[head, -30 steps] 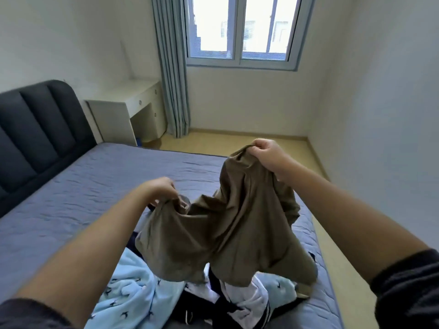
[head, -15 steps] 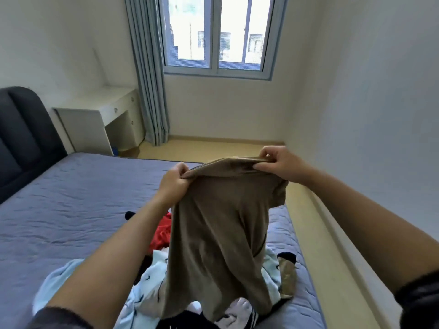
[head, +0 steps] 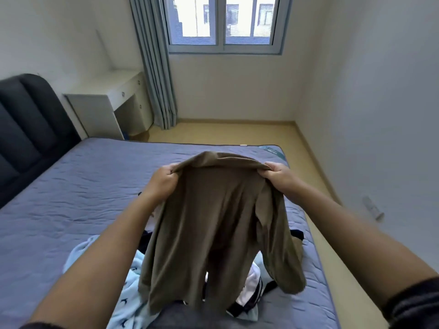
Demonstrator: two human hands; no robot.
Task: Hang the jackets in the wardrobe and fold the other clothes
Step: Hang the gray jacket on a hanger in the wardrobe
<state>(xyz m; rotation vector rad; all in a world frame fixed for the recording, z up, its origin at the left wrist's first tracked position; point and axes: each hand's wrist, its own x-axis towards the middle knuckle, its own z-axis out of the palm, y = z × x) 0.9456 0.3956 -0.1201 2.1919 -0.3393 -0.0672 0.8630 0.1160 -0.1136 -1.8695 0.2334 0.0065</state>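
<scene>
Gripping brown jacket by top edge: left hand and right hand both clenched on fabric. Held above bed, hem over clothes pile on bed.

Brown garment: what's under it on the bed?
Under the brown garment a light blue patterned cloth and a white-and-black piece show on the bed. The pile's middle is covered.

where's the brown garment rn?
Head view, centre frame: the brown garment hangs between the left hand and right hand, which grip its top edge. It is above the light blue garment on the bed.
</scene>
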